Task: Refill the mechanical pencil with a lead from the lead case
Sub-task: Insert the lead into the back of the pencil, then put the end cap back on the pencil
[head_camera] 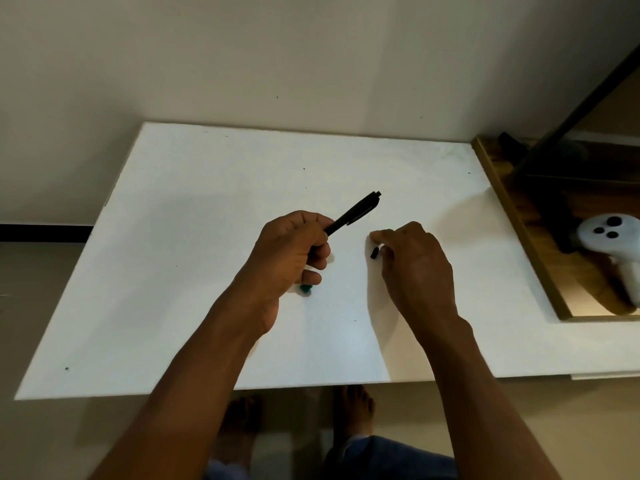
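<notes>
My left hand (291, 247) is closed around a black mechanical pencil (356, 211), which points up and to the right with its clip end raised over the white table (173, 271). A small teal object (305, 288) peeks out on the table just below that hand; I cannot tell what it is. My right hand (412, 261) rests on the table to the right, fingers curled down with the tips pinched together. A small black cap-like piece (374, 253) lies on the table touching those fingertips. No lead or lead case is clearly visible.
A wooden tray (512, 209) sits at the table's right edge, holding a white controller (613, 237) and a dark stand. The wall runs along the table's far side. My feet (353, 410) show below the near edge.
</notes>
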